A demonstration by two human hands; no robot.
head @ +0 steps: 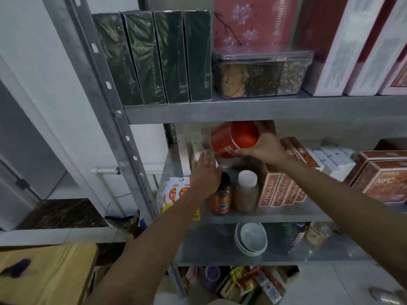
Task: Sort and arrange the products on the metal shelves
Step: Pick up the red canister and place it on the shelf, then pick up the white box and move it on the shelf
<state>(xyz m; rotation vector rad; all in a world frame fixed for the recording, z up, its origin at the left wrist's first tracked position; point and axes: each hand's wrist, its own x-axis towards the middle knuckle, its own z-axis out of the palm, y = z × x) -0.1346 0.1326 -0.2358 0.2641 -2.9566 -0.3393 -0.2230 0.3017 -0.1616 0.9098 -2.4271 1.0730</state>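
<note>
Sorting partway, I judge: right hand (pixel 262 148) grips red canister (pixel 233 138), tilted, unplaced; left hand (pixel 206 177) flat, fingers straight, at its 8 o'clock. Upper shelf (pixel 242 108) tidy; loose packets (pixel 246 282) below unsorted.

Shop stockroom, metal shelves (pixel 220 111) packed with boxed goods (pixel 154 56), jars (pixel 245 190), stacked bowls (pixel 251 238)

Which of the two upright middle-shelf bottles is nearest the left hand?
The dark-capped bottle with the orange label, partly hidden by the left hand; the white-capped beige bottle stands to its right.
</note>
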